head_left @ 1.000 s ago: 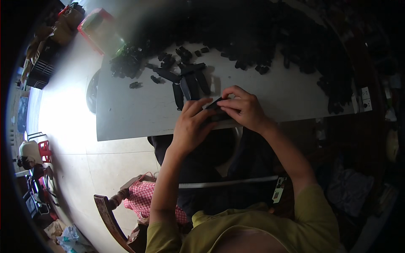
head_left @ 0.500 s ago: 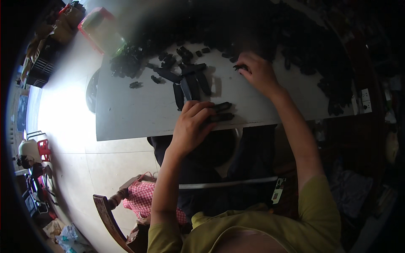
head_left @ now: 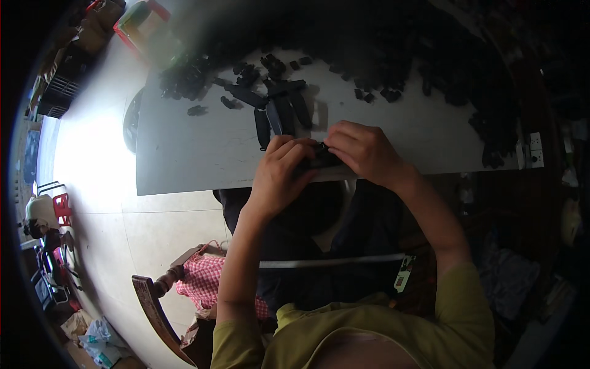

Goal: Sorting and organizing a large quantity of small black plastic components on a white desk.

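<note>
My left hand (head_left: 281,171) is closed around dark elongated pieces (head_left: 324,158) near the table's front edge. Their far ends show between my two hands. My right hand (head_left: 367,154) meets them there, its thumb and fingers pinched at the end of one piece. Whatever small part lies in that pinch is mostly covered by the fingertips. Just beyond my left hand, several long black pieces (head_left: 280,117) of the same kind lie loosely across each other on the white table (head_left: 196,150).
Small black parts (head_left: 246,75) are scattered behind the long pieces, and a large dark heap (head_left: 369,43) spreads over the table's far side. More black parts (head_left: 488,138) lie at the right. A red-rimmed container (head_left: 138,27) stands at the far left; a wooden chair (head_left: 144,295) is below.
My right hand has come from the small parts at the back toward me and now meets the pieces in my left hand. My left hand has stayed nearly in place.
</note>
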A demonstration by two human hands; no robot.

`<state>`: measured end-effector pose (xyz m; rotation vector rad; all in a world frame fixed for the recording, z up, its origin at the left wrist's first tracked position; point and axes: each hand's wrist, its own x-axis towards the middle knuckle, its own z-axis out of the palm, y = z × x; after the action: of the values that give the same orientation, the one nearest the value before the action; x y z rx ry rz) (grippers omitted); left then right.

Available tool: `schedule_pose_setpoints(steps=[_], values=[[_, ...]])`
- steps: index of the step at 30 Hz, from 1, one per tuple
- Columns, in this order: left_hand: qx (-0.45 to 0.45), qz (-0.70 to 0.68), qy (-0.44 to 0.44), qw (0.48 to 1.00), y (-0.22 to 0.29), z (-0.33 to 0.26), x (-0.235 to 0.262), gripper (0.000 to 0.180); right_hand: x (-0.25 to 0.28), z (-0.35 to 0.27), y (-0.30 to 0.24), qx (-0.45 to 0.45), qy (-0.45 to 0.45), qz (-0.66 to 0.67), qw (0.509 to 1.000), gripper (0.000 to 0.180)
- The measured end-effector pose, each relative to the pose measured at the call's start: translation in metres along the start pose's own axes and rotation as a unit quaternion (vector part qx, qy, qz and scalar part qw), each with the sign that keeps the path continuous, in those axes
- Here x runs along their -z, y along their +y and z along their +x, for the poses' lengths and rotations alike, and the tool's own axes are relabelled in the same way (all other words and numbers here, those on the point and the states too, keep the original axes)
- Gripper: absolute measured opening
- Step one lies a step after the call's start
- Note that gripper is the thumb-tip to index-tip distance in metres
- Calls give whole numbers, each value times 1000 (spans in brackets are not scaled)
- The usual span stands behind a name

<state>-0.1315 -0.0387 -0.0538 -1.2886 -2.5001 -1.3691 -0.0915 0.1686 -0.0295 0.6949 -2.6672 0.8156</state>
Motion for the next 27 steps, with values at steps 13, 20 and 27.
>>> schedule_pose_setpoints(steps=[13,20,27], values=[[2,-6,-13,1000,-2,0,1,31,15,36,6,-163,-224,126,953,13],[-19,-12,-22,1000,-3,-1,3,30,5,37,-14,-96,-171,-26,980,7],[-28,-12,-21,999,0,3,2,31,-4,54,20,-330,-34,163,929,25]])
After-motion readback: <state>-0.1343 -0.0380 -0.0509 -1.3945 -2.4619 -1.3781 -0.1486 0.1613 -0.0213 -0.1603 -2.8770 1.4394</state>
